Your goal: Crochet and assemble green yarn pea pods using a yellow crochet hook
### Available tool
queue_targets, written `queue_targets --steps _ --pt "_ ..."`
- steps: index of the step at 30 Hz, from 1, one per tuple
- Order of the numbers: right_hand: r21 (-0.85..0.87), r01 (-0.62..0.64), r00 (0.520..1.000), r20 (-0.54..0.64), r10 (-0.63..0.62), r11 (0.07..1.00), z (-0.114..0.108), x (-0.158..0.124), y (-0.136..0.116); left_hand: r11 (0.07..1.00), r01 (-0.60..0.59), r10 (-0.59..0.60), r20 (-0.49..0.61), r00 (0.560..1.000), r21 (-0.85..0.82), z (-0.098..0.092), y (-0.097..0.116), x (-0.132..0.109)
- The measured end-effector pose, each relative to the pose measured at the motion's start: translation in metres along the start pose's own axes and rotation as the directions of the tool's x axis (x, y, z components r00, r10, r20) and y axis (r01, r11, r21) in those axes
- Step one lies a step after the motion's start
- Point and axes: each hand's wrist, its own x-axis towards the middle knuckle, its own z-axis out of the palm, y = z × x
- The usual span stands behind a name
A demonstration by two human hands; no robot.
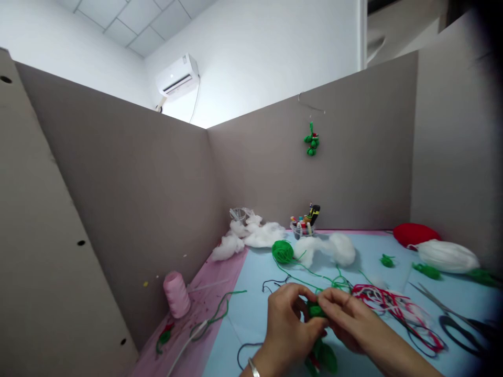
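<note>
Low at centre frame, left hand (288, 327) and right hand (348, 319) are both pinching a green crochet piece (315, 311) between their fingertips, with a green yarn ball (283, 252) sitting up-left of them.

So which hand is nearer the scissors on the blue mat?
Right. The right hand pinches the green crochet piece, the scissors lying off to its right; the left hand grips the piece's other side, farther away.
</note>
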Motion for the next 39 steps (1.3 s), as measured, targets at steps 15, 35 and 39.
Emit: queue_targets --steps 15,35,39 --pt "0.217 -0.144 0.989 0.049 0.137 0.965 -0.004 0.003 0.010 0.991 -0.097 0.102 0.054 0.993 -0.093 -0.003 0.001 0.000" --pt "-0.335 0.302 0.953 0.078 -0.293 0.893 -0.009 -0.002 0.002 0.767 -0.529 0.590 -0.075 0.804 0.363 0.003 -0.026 -0.003" --pt "-0.356 0.327 0.944 0.087 -0.317 0.876 -0.011 -0.005 0.002 0.733 -0.565 0.635 -0.081 0.769 0.378 0.005 -0.026 -0.003"
